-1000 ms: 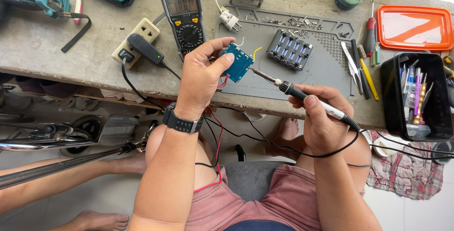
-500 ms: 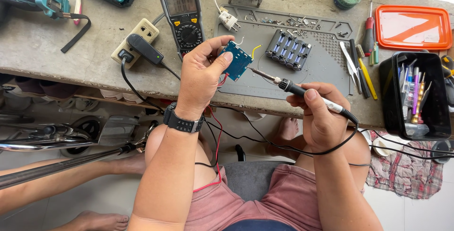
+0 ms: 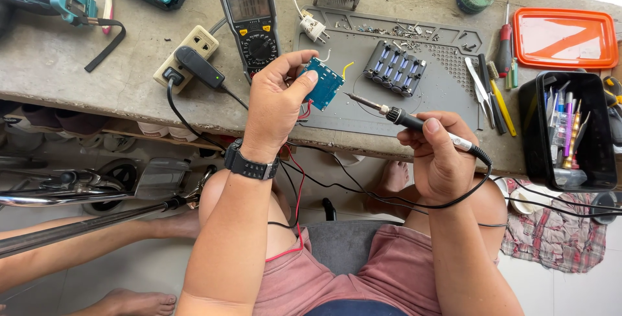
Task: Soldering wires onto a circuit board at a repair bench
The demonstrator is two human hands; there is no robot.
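Head view: multimeter [image 3: 254,23] and battery holder [image 3: 395,68] beside circuit board [image 3: 322,83].

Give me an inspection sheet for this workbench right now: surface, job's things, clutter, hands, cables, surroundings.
Surface: worn grey bench with a grey work mat.
Job's things: blue circuit board; soldering iron, tip near the board but apart from it.
Clutter: multimeter, battery holder, orange tray, black tool bin, screwdrivers.
Hands: left hand grips the board; right hand holds the iron.
Cables: iron's black cord loops over the lap; red wire hangs down.
Surroundings: power strip; another person's bare foot on the floor.
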